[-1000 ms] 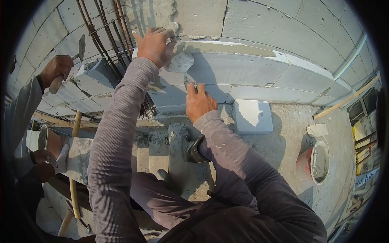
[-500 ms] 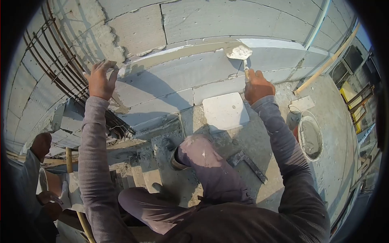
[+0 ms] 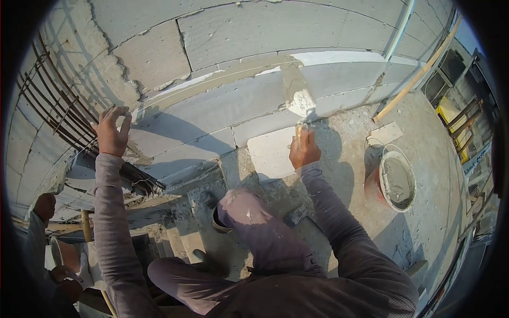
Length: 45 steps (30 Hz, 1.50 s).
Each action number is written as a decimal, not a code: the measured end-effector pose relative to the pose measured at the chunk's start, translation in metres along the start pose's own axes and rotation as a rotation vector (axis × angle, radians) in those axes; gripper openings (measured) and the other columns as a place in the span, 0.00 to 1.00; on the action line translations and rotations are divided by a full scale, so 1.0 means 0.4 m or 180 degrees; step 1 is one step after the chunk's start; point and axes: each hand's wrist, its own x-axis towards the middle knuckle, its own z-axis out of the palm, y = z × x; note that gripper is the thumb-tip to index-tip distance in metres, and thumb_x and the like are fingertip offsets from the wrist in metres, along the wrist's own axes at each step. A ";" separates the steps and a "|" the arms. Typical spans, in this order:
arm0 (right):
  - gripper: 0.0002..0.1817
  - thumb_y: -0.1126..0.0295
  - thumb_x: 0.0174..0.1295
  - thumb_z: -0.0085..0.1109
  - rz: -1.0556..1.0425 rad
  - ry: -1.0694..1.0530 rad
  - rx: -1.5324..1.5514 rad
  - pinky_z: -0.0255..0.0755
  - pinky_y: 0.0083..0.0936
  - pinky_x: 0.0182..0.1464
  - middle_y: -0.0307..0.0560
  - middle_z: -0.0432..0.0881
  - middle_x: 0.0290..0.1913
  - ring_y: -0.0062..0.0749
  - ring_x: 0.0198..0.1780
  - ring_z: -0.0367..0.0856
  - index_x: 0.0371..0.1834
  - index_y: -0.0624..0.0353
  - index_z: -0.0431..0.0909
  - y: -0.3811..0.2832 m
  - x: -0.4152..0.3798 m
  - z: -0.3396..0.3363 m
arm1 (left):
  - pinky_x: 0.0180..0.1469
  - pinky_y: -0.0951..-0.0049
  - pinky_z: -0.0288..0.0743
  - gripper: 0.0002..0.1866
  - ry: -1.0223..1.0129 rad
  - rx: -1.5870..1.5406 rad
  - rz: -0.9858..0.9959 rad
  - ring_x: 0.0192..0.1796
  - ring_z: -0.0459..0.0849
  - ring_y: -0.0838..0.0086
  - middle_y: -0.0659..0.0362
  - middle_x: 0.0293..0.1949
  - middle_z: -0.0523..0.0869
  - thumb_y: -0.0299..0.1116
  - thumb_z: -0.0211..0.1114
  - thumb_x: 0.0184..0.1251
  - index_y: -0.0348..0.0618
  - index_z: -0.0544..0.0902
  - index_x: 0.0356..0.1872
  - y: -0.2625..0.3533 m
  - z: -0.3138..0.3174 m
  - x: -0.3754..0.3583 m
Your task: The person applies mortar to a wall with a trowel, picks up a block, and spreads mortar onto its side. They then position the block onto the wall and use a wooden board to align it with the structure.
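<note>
My left hand (image 3: 112, 131) is raised at the left end of the block wall (image 3: 238, 98), its thumb and fingers pinched at a thin white string (image 3: 175, 93). This string runs along the wall's top edge over a strip of grey mortar. My right hand (image 3: 304, 148) is closed around the handle of a trowel (image 3: 298, 85). Its blade lies against the face of the wall and carries a lump of pale mortar (image 3: 302, 103). Below the blade, a white flat slab (image 3: 270, 153) is on the floor, partly hidden by my right hand.
Steel reinforcing bars (image 3: 58, 100) stick up beside my left hand. A bucket of mortar (image 3: 398, 180) stands at right, near a wooden pole (image 3: 419, 69). A metal square (image 3: 303, 213) lies by my knee. Another person's hands (image 3: 66, 283) show at lower left.
My right hand has brought the trowel down and toward me, from the wall's top edge onto its face. The view has shifted; my left hand stays at the string.
</note>
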 end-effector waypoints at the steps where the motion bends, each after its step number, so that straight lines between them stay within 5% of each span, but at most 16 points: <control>1: 0.31 0.67 0.60 0.67 -0.0009 -0.0001 0.0003 0.83 0.45 0.38 0.59 0.77 0.52 0.57 0.41 0.87 0.67 0.63 0.71 -0.002 -0.020 -0.014 | 0.68 0.32 0.58 0.11 -0.0100 0.0079 -0.0080 0.64 0.79 0.59 0.58 0.52 0.89 0.35 0.71 0.65 0.48 0.88 0.47 -0.001 0.001 -0.003; 2: 0.30 0.68 0.61 0.66 -0.0011 -0.0001 0.0036 0.83 0.45 0.37 0.60 0.78 0.51 0.58 0.40 0.87 0.66 0.64 0.71 0.000 -0.042 -0.034 | 0.68 0.32 0.58 0.11 -0.0106 0.0078 -0.0094 0.64 0.79 0.59 0.58 0.52 0.89 0.35 0.71 0.65 0.48 0.88 0.47 -0.005 0.003 -0.003; 4: 0.30 0.68 0.61 0.66 -0.0030 -0.0011 0.0054 0.82 0.45 0.37 0.61 0.78 0.50 0.58 0.39 0.86 0.66 0.65 0.71 0.000 -0.076 -0.088 | 0.65 0.57 0.66 0.12 -0.0025 -0.0020 -0.0010 0.61 0.81 0.59 0.57 0.51 0.89 0.31 0.72 0.63 0.45 0.87 0.47 -0.011 0.007 0.001; 5: 0.27 0.69 0.62 0.64 -0.0019 -0.0048 0.0283 0.82 0.46 0.39 0.64 0.80 0.49 0.61 0.42 0.86 0.64 0.67 0.72 0.000 -0.093 -0.119 | 0.65 0.57 0.66 0.12 -0.0031 -0.0031 -0.0034 0.61 0.81 0.59 0.57 0.51 0.89 0.31 0.72 0.63 0.45 0.87 0.47 -0.013 0.009 0.001; 7: 0.24 0.71 0.63 0.63 -0.0028 -0.0121 0.0506 0.81 0.48 0.42 0.66 0.81 0.48 0.64 0.44 0.85 0.62 0.70 0.73 0.005 -0.081 -0.176 | 0.69 0.25 0.54 0.11 -0.0081 0.0037 -0.0088 0.64 0.79 0.59 0.59 0.53 0.88 0.35 0.71 0.66 0.51 0.88 0.48 -0.019 0.010 0.000; 12: 0.23 0.70 0.65 0.62 -0.0202 -0.0502 -0.0041 0.80 0.43 0.51 0.67 0.82 0.51 0.62 0.51 0.84 0.61 0.71 0.75 0.019 0.089 -0.287 | 0.69 0.21 0.53 0.13 -0.0059 0.0152 -0.0044 0.66 0.78 0.59 0.61 0.55 0.88 0.36 0.71 0.66 0.53 0.87 0.50 -0.054 0.042 0.007; 13: 0.23 0.69 0.65 0.62 -0.0138 -0.0544 -0.0175 0.80 0.43 0.52 0.67 0.82 0.52 0.62 0.51 0.84 0.61 0.71 0.75 0.016 0.124 -0.284 | 0.69 0.21 0.53 0.13 -0.0057 0.0159 -0.0058 0.66 0.78 0.59 0.61 0.55 0.88 0.36 0.71 0.66 0.53 0.87 0.50 -0.048 0.046 0.006; 15: 0.23 0.68 0.65 0.62 -0.0123 -0.0542 -0.0278 0.80 0.43 0.53 0.67 0.82 0.52 0.61 0.51 0.84 0.60 0.71 0.76 0.012 0.186 -0.258 | 0.67 0.50 0.65 0.12 0.0099 0.0117 -0.0164 0.65 0.80 0.58 0.57 0.54 0.89 0.34 0.71 0.66 0.48 0.87 0.49 -0.027 0.047 0.012; 21: 0.22 0.64 0.65 0.61 0.0231 -0.0721 -0.0392 0.79 0.46 0.54 0.63 0.85 0.50 0.61 0.50 0.85 0.58 0.66 0.78 -0.100 0.250 -0.201 | 0.66 0.58 0.70 0.14 0.0053 0.0205 -0.0057 0.65 0.80 0.55 0.55 0.54 0.89 0.35 0.70 0.66 0.47 0.88 0.51 -0.034 0.036 0.021; 23: 0.20 0.64 0.66 0.60 0.0138 -0.1003 -0.0500 0.81 0.46 0.51 0.61 0.84 0.48 0.58 0.49 0.86 0.57 0.64 0.76 -0.189 0.241 -0.203 | 0.70 0.35 0.61 0.10 0.0122 0.0061 -0.0184 0.64 0.80 0.56 0.58 0.54 0.89 0.35 0.71 0.66 0.51 0.88 0.47 -0.032 0.038 0.023; 25: 0.19 0.63 0.66 0.60 0.0041 -0.1288 -0.0596 0.82 0.46 0.49 0.59 0.83 0.47 0.56 0.48 0.87 0.55 0.61 0.75 -0.276 0.218 -0.197 | 0.71 0.38 0.63 0.11 0.0115 0.0081 -0.0210 0.64 0.80 0.55 0.57 0.54 0.89 0.35 0.71 0.66 0.50 0.88 0.48 -0.020 0.027 0.025; 27: 0.18 0.63 0.66 0.61 -0.0030 -0.1202 -0.0516 0.83 0.45 0.48 0.57 0.82 0.48 0.56 0.47 0.88 0.55 0.61 0.73 -0.358 0.188 -0.182 | 0.66 0.56 0.70 0.12 0.0163 -0.0013 -0.0004 0.63 0.81 0.55 0.55 0.53 0.89 0.35 0.71 0.66 0.46 0.88 0.48 -0.026 0.018 0.031; 37: 0.20 0.71 0.66 0.59 -0.0649 -0.1787 0.0141 0.84 0.43 0.47 0.61 0.81 0.50 0.54 0.45 0.89 0.58 0.71 0.72 -0.757 0.111 -0.157 | 0.70 0.45 0.65 0.09 -0.0033 0.0236 0.0032 0.65 0.79 0.55 0.59 0.54 0.90 0.38 0.71 0.66 0.52 0.88 0.45 -0.032 -0.011 0.028; 38: 0.23 0.73 0.65 0.58 -0.0700 -0.1902 0.0332 0.85 0.41 0.46 0.63 0.80 0.51 0.53 0.44 0.90 0.61 0.74 0.70 -0.793 0.108 -0.152 | 0.69 0.34 0.62 0.09 -0.0032 0.0410 -0.0017 0.65 0.78 0.55 0.60 0.53 0.90 0.39 0.71 0.65 0.52 0.88 0.44 -0.024 -0.020 0.023; 43: 0.25 0.74 0.66 0.56 -0.0819 -0.2065 0.0646 0.85 0.40 0.46 0.64 0.80 0.51 0.52 0.43 0.90 0.64 0.75 0.68 -0.923 0.054 -0.100 | 0.65 0.19 0.57 0.07 -0.0419 0.0483 0.0186 0.64 0.80 0.55 0.61 0.51 0.90 0.39 0.72 0.64 0.54 0.89 0.41 -0.042 -0.038 0.065; 45: 0.18 0.69 0.68 0.58 -0.0621 -0.1923 0.0999 0.82 0.47 0.46 0.63 0.80 0.49 0.58 0.44 0.88 0.57 0.67 0.70 -0.954 0.007 -0.063 | 0.63 0.15 0.56 0.06 -0.0514 0.0567 0.0330 0.64 0.80 0.56 0.62 0.51 0.90 0.39 0.72 0.64 0.55 0.89 0.40 -0.042 -0.043 0.072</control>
